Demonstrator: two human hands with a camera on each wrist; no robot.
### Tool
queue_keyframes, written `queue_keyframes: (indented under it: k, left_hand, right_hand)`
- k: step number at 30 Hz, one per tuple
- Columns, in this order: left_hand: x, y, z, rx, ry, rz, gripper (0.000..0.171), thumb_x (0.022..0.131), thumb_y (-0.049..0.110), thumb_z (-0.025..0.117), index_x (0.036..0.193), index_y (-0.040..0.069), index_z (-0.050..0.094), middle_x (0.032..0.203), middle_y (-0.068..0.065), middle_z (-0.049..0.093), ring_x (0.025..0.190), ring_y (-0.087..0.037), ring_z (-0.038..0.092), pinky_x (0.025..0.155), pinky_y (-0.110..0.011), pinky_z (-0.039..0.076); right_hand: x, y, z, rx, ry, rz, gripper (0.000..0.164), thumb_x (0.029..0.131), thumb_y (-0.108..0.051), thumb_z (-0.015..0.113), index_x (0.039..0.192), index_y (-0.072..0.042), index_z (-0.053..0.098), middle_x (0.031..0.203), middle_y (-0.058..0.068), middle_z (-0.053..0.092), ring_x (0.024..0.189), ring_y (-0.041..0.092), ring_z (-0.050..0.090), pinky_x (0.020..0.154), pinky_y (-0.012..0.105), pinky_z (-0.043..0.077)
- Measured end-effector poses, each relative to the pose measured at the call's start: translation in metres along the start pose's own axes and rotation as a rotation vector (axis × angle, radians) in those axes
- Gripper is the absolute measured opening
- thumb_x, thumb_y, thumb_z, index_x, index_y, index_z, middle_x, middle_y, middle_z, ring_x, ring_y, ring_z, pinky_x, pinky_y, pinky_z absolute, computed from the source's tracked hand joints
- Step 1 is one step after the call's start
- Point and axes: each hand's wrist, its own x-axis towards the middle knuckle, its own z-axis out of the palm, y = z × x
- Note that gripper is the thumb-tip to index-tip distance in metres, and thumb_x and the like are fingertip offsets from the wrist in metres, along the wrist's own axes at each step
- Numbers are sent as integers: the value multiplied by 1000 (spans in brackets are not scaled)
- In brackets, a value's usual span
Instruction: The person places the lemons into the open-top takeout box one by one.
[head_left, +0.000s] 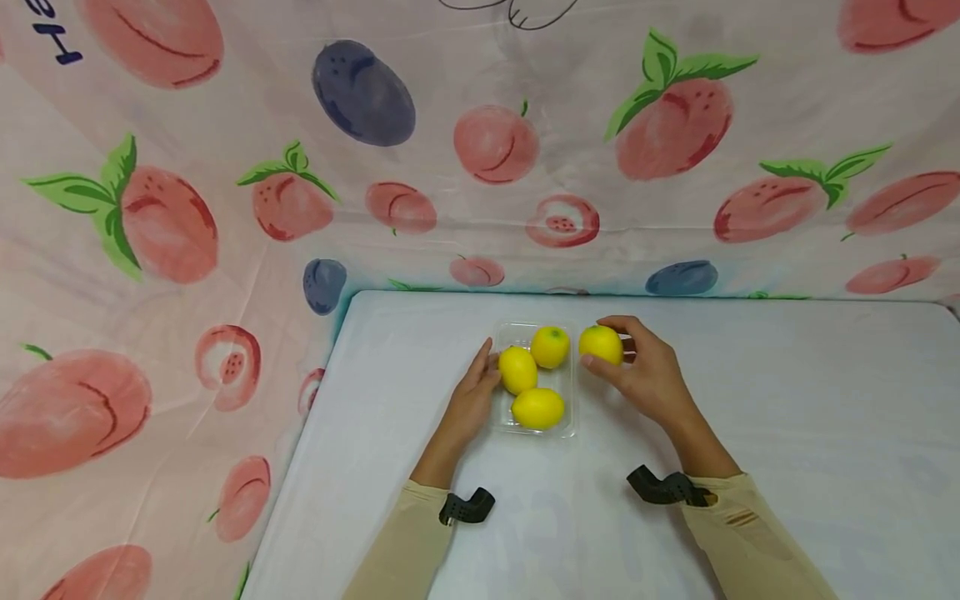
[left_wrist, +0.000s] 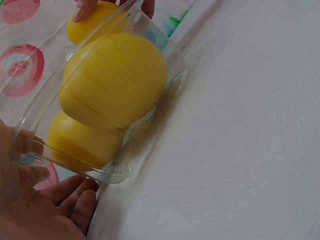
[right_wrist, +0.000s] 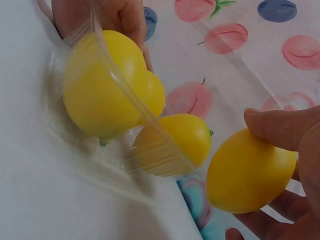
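A clear plastic tray (head_left: pixel 572 392) sits on the white table, with three yellow lemons in it: one lemon (head_left: pixel 551 347) at the back, another lemon (head_left: pixel 517 370) at the left and a third lemon (head_left: pixel 538 408) at the front. My left hand (head_left: pixel 468 400) holds the tray's left side, its thumb by the rim; plastic and lemons partly hide the fingers. Just right of the tray, my right hand (head_left: pixel 648 375) grips a fourth lemon (right_wrist: pixel 250 172) between thumb and fingers. This lemon is apart from those in the tray.
The white tabletop (head_left: pixel 825 400) extends around the tray. Behind and to the left hangs a cloth (head_left: pixel 420 75) printed with peaches and dark blue fruit. A black wrist mount (head_left: pixel 467 506) sits on the left sleeve, and a second black mount (head_left: pixel 667 486) on the right.
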Motion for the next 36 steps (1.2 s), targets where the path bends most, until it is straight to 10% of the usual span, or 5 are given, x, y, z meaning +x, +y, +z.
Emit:
queue_keyframes:
  k: [36]
  left_hand:
    - [0, -1, -1, -3, -8, -16, 57, 108, 32, 40, 162, 38, 23, 164, -2, 38, 153, -22, 34, 128, -47, 20]
  right_hand:
    - [-15, -19, 34, -6, 38, -157, 60, 82, -29, 87, 133, -13, 61, 134, 9, 60, 119, 29, 60, 98, 54, 54]
